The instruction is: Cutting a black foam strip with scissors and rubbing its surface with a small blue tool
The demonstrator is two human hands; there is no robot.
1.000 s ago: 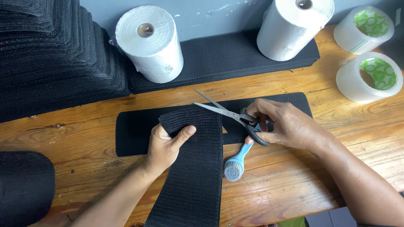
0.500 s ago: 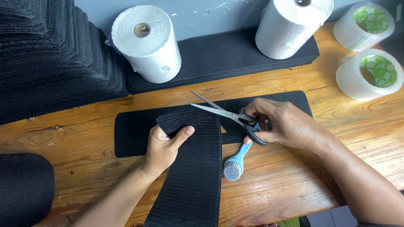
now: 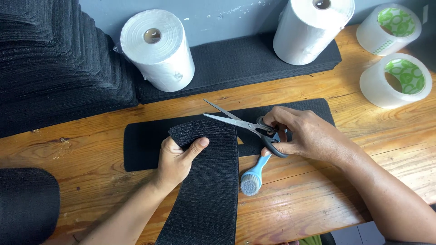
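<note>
Pinching the strip's (image 3: 206,181) folded top edge, your left hand (image 3: 177,161) held it beside the scissors (image 3: 245,124), gripped open-bladed by your right hand (image 3: 304,136); the strip looked soft, light, floppy.

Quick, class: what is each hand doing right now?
Left hand: closed on the black strip.
Right hand: closed on the scissors, blades open.

Matt, ribbed black fabric strip (image 3: 206,181), shiny steel-bladed black-handled scissors (image 3: 245,123), glossy varnished wooden tabletop (image 3: 295,199), soft white paper rolls (image 3: 156,50).
</note>
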